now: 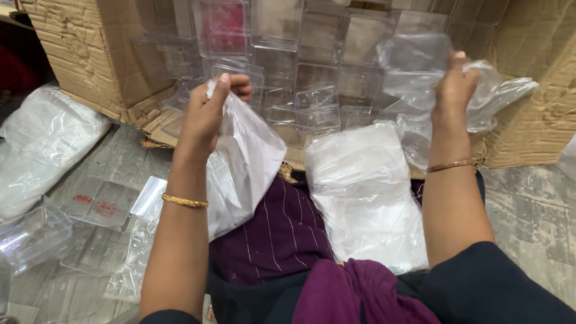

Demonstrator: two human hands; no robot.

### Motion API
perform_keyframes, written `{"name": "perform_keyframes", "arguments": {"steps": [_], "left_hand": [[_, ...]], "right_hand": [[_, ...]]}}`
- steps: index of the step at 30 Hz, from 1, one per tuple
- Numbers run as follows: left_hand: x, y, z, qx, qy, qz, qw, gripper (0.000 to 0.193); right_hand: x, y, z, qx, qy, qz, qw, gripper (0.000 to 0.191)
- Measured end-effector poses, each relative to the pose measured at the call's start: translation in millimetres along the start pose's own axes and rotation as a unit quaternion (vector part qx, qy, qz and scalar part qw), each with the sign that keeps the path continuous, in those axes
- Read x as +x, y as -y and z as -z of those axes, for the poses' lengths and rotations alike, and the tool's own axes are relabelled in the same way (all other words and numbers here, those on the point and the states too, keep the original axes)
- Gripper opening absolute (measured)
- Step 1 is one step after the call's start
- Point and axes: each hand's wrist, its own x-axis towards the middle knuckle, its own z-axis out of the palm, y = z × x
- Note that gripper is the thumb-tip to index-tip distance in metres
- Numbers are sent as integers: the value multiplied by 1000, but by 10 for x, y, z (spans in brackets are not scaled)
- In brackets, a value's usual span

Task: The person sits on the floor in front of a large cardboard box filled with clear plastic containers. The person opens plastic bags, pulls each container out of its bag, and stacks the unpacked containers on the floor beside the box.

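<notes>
My left hand (207,111) is raised and pinches the top edge of a clear plastic bag (246,168) that hangs down over my lap. My right hand (453,87) is raised at the right and grips a crumpled clear plastic bag (414,66). A stack of folded clear plastic bags (366,192) lies on my lap between my arms, over purple cloth (279,234). Each wrist wears a thin gold bangle.
A large open cardboard box (84,54) lies on its side ahead, filled with several clear plastic containers (312,78). More clear containers (30,234) and lids (99,204) lie on the grey floor at left. A white plastic bundle (48,135) sits at far left.
</notes>
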Motion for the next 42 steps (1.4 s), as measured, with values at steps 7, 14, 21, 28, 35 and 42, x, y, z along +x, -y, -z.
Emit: {"name": "perform_keyframes", "arguments": {"steps": [7, 14, 21, 28, 35, 42], "left_hand": [[60, -2, -2, -26, 6, 18, 999, 46], [193, 62, 6, -41, 7, 19, 999, 49], [290, 110, 146, -107, 9, 40, 993, 40], [302, 252, 292, 30, 10, 39, 999, 19], [234, 292, 209, -4, 27, 76, 997, 16], [170, 76, 23, -55, 37, 75, 995, 20]], "right_hand": [[-540, 273, -150, -120, -32, 210, 970, 61], [-1760, 807, -1129, -24, 418, 192, 888, 40], [-2148, 649, -1678, -57, 491, 135, 859, 21], [-2244, 593, -1757, -109, 398, 234, 880, 14], [-2256, 571, -1725, -60, 360, 256, 895, 13], [-1982, 631, -1478, 196, 494, -68, 844, 10]]}}
